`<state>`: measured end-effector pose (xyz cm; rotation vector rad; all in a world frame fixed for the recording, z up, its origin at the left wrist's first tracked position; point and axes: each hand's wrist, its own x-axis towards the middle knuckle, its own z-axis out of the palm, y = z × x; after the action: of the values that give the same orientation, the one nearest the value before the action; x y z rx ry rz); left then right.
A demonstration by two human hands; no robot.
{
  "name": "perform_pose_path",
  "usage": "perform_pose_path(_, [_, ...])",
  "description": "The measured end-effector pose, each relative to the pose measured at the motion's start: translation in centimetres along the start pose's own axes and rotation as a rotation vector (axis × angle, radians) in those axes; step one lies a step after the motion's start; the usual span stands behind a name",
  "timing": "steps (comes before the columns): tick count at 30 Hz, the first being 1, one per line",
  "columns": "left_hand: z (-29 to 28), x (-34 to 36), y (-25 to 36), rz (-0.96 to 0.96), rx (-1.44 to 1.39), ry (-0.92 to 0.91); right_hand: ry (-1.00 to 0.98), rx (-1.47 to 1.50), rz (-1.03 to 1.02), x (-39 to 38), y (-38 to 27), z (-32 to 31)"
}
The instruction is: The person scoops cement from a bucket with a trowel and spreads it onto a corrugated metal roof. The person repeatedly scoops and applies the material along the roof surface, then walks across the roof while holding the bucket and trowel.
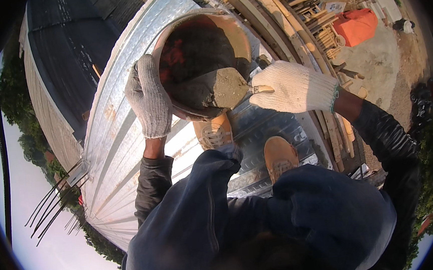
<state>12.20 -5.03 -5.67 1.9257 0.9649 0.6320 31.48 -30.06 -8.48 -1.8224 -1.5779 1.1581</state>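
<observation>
A round bucket [242,38] with dark inside and grey wet mortar sits at the top centre, over my tan shoes [280,155]. My left hand [147,94], in a white knit glove, is closed on the bucket's left rim. My right hand [286,87], also gloved, grips the short handle of a trowel [228,89] at the bucket's lower right. The trowel's blade is coated with grey mortar and lies inside the bucket's mouth.
I am on ribbed metal decking [107,157], with timber boards [279,25] along its right edge. Below are an orange tarp [354,25], wooden pieces and ground [372,69]. At left are a dark roof [56,66], protruding rebar [51,207] and trees.
</observation>
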Motion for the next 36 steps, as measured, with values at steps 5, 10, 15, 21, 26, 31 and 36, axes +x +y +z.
perform_pose_path(5, [-3.6, 1.1, -1.4, -0.067, 0.014, 0.085, 0.155, 0.190, -0.018, -2.3, -0.7, 0.0])
perform_pose_path(10, [-7.8, 0.8, -1.5, -0.270, -0.120, 0.236, 0.492, 0.204, -0.056, -4.4, 1.8, -0.6])
perform_pose_path(15, [-9.2, 0.1, -3.2, -0.315, -0.151, 0.186, 0.726, 0.007, 0.066, -3.9, 5.6, -0.8])
perform_pose_path(21, [-11.8, -0.7, -4.4, -0.317, -0.070, 0.285, 0.640, -0.090, 0.287, 6.0, 3.8, -2.2])
perform_pose_path(26, [-11.4, -1.1, -5.4, -0.301, -0.069, 0.205, 0.533, -0.162, 0.508, 11.1, 1.3, 0.5])
perform_pose_path(31, [-10.7, -1.1, -4.3, -0.338, -0.105, 0.238, 0.505, -0.354, 0.512, 12.5, -0.9, 3.8])
perform_pose_path(36, [-10.4, -0.7, -4.6, -0.348, -0.111, 0.225, 0.501, -0.309, 0.487, 11.2, -1.1, 4.6])
